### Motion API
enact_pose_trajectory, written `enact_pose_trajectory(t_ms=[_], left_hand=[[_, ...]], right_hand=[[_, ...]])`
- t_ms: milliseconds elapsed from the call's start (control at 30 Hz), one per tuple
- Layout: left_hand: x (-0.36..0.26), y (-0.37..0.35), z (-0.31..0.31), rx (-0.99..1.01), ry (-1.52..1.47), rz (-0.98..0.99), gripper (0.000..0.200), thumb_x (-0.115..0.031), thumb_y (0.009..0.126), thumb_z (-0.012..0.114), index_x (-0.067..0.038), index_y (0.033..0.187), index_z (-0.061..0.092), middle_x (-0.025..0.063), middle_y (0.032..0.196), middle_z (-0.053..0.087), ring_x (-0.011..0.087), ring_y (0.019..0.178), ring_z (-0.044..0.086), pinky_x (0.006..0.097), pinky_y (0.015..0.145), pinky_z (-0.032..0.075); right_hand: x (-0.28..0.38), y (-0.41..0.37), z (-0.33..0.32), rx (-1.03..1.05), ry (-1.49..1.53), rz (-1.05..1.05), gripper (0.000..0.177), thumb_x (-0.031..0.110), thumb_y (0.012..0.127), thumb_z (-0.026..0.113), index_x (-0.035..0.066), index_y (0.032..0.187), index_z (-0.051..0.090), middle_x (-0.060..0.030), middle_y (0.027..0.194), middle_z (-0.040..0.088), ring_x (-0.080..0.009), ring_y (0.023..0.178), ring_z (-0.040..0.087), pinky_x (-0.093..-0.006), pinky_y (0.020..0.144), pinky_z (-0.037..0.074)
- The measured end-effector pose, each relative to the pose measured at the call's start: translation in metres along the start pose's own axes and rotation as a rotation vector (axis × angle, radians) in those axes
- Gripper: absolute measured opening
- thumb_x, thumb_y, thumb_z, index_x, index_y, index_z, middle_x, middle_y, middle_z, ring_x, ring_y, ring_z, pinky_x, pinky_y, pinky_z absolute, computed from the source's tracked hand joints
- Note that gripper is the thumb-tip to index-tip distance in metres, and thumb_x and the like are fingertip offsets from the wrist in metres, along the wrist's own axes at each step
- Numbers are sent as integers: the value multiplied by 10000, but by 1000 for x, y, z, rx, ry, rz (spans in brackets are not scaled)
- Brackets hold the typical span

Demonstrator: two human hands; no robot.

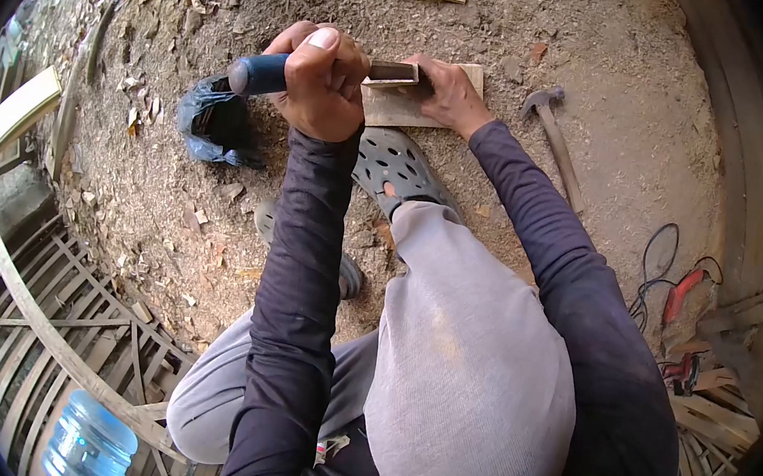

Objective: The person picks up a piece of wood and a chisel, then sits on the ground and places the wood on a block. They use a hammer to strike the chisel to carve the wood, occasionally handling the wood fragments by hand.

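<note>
My left hand is closed in a fist around a blue-handled tool, whose rounded butt points left; its working end is hidden. To the right of this fist lies a dark, channel-like wooden piece with pale edges. My right hand has its fingers bent against the right end of that piece, over a flat wooden board on the ground. Its fingertips are partly hidden. A grey clog on my foot is at the board's near edge.
A hammer lies right of the board. A dark blue plastic bag sits to the left. At the right are a red tool and a black cable. Slatted wood and a large water bottle are lower left.
</note>
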State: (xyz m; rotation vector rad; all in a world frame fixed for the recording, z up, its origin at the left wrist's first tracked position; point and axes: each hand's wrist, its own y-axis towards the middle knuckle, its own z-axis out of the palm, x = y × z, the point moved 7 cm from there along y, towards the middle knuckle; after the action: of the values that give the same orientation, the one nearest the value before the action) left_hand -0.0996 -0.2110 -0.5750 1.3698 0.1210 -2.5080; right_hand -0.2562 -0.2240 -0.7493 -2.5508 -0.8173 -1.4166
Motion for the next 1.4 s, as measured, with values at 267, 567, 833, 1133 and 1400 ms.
enact_pose_trajectory(t_ms=[267,567,833,1133,1400], left_hand=[[0,-2,26,28,308,130,276,-209,862,616,-78,689,445,23,538,435,103,446,393,256,441,333],[6,-1,38,169,479,240,380,-161,868,654,-38,589,426,-16,541,372,76,497,362,288,459,288],[12,7,43,244,469,301,282,-104,878,645,-27,644,510,-10,568,489,70,489,459,248,463,364],[12,12,52,207,429,295,296,-82,889,651,-14,622,543,-55,563,488,33,519,450,248,463,340],[1,4,57,210,513,379,235,-80,880,657,0,674,579,-37,571,495,55,551,470,271,500,381]], right_hand=[[5,1,-2,19,0,43,462,52,770,744,72,1191,553,-216,955,685,-406,911,688,-434,764,568],[10,-63,-91,-283,-112,259,502,207,882,689,105,1355,558,-183,1258,656,-334,1187,628,-458,1032,496],[-44,-197,-134,-242,-749,601,418,221,864,680,57,1234,577,-180,1167,593,-369,1140,559,-462,978,455],[-54,-194,-151,-243,-608,616,372,292,953,614,27,1211,571,-152,1028,622,-329,920,625,-449,838,516],[218,-60,-248,-145,249,409,472,372,1090,422,13,1383,508,33,872,493,-29,649,445,-191,535,388]])
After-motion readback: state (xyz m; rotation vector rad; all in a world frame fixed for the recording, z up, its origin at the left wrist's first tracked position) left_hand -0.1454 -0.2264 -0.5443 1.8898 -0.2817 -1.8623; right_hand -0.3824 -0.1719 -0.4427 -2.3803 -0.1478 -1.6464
